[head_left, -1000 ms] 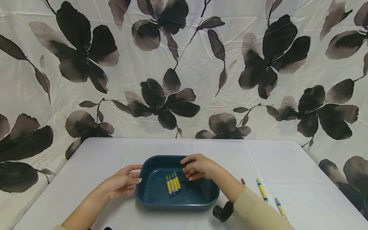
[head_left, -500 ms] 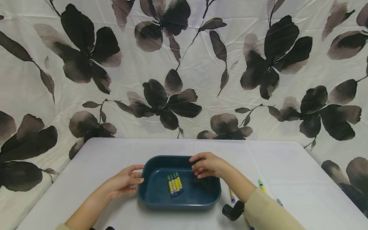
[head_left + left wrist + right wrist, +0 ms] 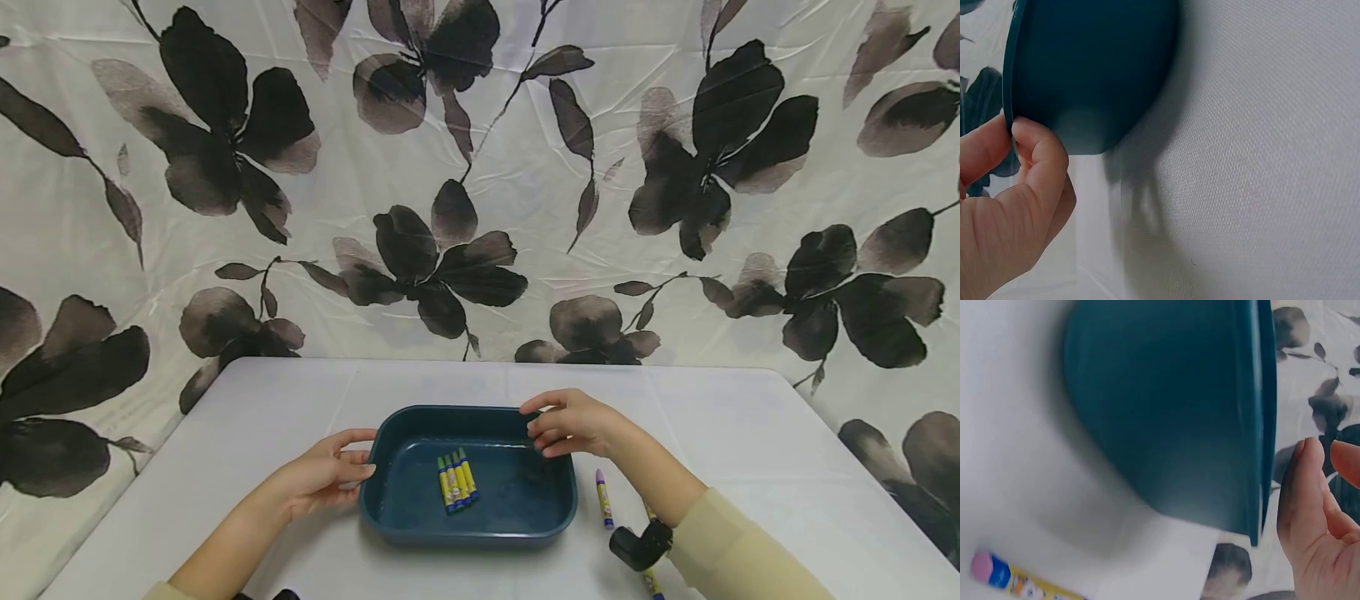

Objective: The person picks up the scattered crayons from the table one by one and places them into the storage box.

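A dark teal rectangular tray sits on the white table. Several green-tipped crayons with yellow and blue wrappers lie side by side inside it. My left hand pinches the tray's left rim; in the left wrist view thumb and finger meet on either side of that rim. Over the tray's back right corner hovers my right hand, its fingers loosely bent and holding nothing. The right wrist view has these fingers just beyond the tray's rim.
To the right of the tray lies a pink-tipped crayon. Another crayon shows partly beneath the right wrist's black camera. A floral cloth hangs behind the table's back edge.
My right hand has moved rightward from above the tray's inside to its right rim. The pink-tipped crayon has come into view beside the forearm. My left hand keeps its grip on the rim.
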`<state>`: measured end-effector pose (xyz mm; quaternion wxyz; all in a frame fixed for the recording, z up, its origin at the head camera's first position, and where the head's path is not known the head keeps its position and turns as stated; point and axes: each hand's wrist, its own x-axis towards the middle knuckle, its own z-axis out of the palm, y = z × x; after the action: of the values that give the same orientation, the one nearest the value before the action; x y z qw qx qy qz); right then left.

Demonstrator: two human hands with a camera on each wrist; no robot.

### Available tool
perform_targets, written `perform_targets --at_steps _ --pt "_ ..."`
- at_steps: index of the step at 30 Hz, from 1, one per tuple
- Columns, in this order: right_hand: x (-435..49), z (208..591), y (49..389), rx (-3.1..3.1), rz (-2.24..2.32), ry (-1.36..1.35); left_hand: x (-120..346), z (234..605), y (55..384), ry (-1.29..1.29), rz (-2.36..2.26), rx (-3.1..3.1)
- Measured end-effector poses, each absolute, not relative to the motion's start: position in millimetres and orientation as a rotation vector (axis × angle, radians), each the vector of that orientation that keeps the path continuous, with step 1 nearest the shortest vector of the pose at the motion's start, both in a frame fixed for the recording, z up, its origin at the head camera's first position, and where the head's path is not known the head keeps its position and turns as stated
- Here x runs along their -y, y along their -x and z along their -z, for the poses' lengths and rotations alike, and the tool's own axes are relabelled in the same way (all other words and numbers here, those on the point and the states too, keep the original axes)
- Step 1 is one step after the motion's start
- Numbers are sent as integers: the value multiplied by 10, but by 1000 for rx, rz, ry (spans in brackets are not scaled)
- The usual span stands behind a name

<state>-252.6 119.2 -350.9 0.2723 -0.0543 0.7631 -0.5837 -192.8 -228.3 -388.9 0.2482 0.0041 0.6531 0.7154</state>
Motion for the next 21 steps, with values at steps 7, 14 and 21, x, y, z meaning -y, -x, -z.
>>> perform_targets --at_steps 7,14,21 --pt "-1358 3410 2518 -2064 1574 185 2287 3874 1921 -22 -1961 -1768" --pt "-1518 3343 2514 -2090 1574 195 2272 3857 1916 -17 -1956 -1789" --pt "-1678 3336 2516 -2083 1593 185 2282 3870 1933 -11 -1952 -1796"
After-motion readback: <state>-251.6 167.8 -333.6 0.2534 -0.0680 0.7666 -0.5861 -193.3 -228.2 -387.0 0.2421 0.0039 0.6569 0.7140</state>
